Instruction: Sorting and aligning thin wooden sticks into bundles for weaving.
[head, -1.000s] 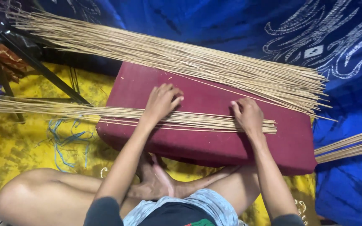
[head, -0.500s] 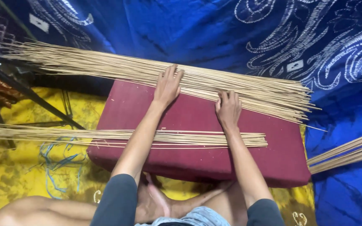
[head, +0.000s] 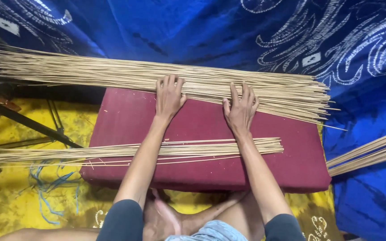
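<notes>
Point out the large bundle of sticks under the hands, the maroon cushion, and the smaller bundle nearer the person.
large stick bundle (head: 90,71), head view, on its left stretch.
maroon cushion (head: 202,120), head view, bare top between the two bundles.
smaller stick bundle (head: 193,149), head view, between the forearms.

Single head view, looking steeply down, close over maroon cushion (head: 291,147)

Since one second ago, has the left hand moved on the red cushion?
Yes. The left hand went away from the body, from the small bundle of sticks across the red cushion to the big bundle at its far edge.
</notes>
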